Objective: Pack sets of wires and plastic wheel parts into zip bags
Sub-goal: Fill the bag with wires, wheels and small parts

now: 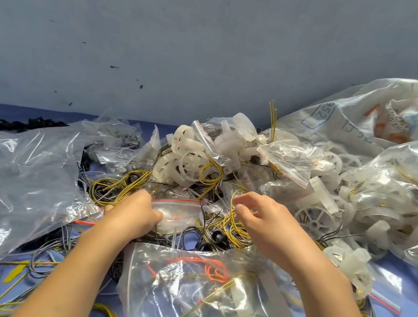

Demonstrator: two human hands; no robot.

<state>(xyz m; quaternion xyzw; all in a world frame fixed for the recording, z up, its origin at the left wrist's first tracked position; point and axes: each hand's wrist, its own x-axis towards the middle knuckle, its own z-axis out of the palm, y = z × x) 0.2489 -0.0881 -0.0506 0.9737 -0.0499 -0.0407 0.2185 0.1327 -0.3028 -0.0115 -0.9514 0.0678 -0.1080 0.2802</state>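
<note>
The left hand [135,213] pinches the small clear red-striped zip bag [182,210] at centre, likely steadying it for filling. The right hand [264,220] curls over looped yellow wires [232,224] just right of it; I cannot tell if it grips them. White plastic wheels [187,163] lie heaped beyond.

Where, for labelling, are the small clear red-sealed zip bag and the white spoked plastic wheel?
small clear red-sealed zip bag [182,213]: head view, its clear middle.
white spoked plastic wheel [314,219]: head view, its hub.

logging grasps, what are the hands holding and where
Left hand grips small zip bag by its left end; right hand among yellow wires, hold unclear.
</note>
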